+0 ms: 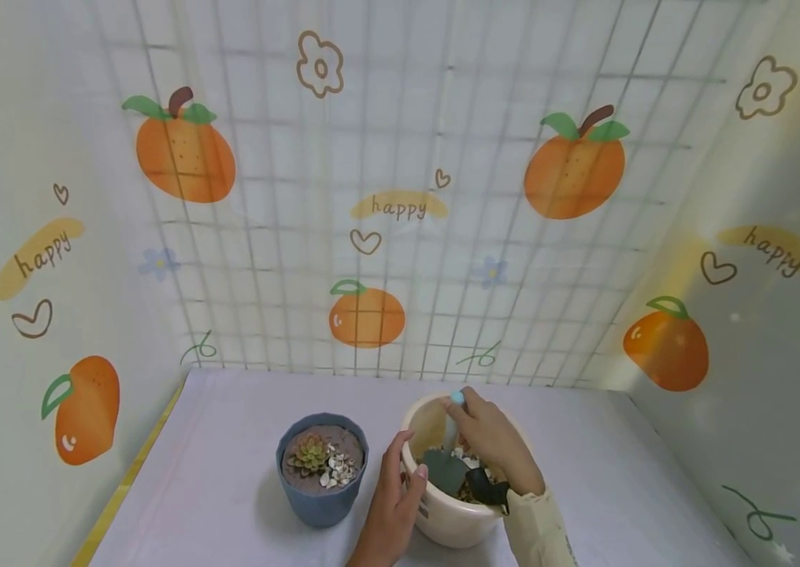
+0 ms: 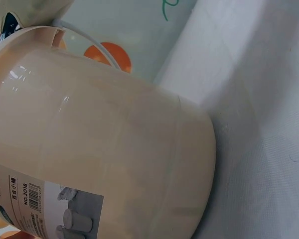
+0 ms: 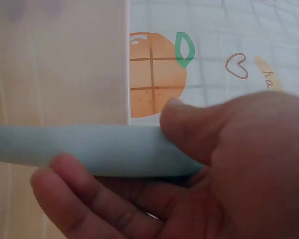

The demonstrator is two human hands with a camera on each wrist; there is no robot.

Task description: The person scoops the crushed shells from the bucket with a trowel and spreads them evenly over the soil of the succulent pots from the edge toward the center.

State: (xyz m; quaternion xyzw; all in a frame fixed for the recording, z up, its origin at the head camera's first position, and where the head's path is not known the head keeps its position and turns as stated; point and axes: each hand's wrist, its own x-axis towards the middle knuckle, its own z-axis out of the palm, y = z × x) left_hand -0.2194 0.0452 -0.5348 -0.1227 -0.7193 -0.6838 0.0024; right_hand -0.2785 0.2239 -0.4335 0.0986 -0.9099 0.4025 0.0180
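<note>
My left hand (image 1: pixel 393 492) holds the side of a cream plastic bucket (image 1: pixel 460 528), fingertips at its rim and thumb on the front wall. The bucket's printed label (image 2: pixel 50 204) and smooth wall fill much of the left wrist view. My right hand (image 1: pixel 492 437) reaches over the bucket and grips the pale blue handle (image 3: pixel 84 147) of what looks like a garden trowel. In the right wrist view, the thumb lies on one side of the handle and fingers on the other. A rounded dark-green part (image 1: pixel 445 471) shows inside the bucket, below the handle, among white and brownish bits.
Left of the bucket stands a blue pot (image 1: pixel 322 504) with a succulent (image 1: pixel 309 454) and white pebbles (image 1: pixel 338 468) on soil. A pale cloth (image 1: pixel 230 472) covers the table. Behind it rises a wire grid under an orange-printed curtain (image 1: pixel 287 260). A dark wrist device (image 1: pixel 488 488) sits by the right sleeve.
</note>
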